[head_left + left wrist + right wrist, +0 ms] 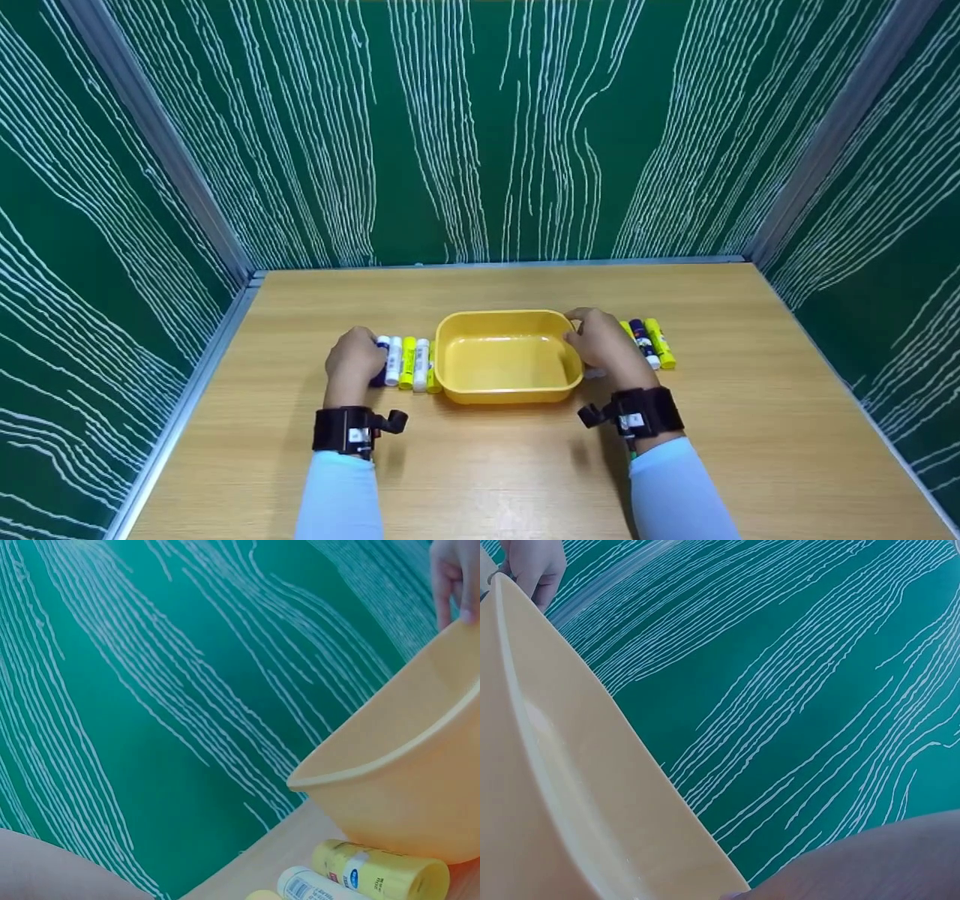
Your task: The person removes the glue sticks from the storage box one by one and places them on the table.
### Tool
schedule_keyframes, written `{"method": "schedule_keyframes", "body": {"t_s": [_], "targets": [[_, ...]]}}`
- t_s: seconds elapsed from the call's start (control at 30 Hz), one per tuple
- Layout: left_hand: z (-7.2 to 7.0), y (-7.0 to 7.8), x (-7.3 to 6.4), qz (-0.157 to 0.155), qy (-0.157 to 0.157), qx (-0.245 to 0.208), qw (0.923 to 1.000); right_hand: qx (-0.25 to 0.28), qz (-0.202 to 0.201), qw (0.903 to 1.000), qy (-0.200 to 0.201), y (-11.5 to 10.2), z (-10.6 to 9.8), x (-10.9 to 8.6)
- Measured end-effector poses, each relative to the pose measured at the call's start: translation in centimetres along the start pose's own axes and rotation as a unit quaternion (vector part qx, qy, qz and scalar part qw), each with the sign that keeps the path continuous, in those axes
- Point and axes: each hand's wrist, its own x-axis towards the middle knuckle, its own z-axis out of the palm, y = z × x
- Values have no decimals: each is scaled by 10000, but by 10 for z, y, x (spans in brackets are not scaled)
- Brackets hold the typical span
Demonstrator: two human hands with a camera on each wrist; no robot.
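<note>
A yellow plastic basin [510, 394] stands in the middle of the table, its rim also large in the right wrist view. My right hand [604, 341] grips the rim at its right end; in the left wrist view that hand's fingers [444, 596] come down on the rim. At the left end of a row of glue sticks, my left hand [352, 356] holds a dark blue glue stick [379, 373], mostly covered by the fingers. Between this hand and the basin lie white and yellow glue sticks, one yellow glue stick [382, 870] right against the basin wall.
Beyond my right hand, more glue sticks lie side by side, among them a dark blue one with a white end [643, 343] and a yellow one [660, 343]. The wooden table [487, 465] meets green panels [510, 135] with white lines at the back and sides.
</note>
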Motion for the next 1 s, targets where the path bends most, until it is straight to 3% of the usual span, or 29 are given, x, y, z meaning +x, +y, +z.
{"method": "schedule_keyframes", "body": {"t_s": [0.37, 0.53, 0.73, 1.0], "targets": [[-4, 5, 0, -162, 51, -109, 9998, 12, -92, 10000, 6, 2, 0, 2], [-8, 12, -5, 7, 234, -284, 9993, 19, -50, 10000, -24, 3, -3, -1], [-19, 37, -18, 752, 801, -640, 9919, -62, -359, 9982, 483, 6, -20, -5], [-22, 61, -39, 2156, 1572, -334, 9632, -297, -1029, 9856, 1311, 10, -24, -11]]}}
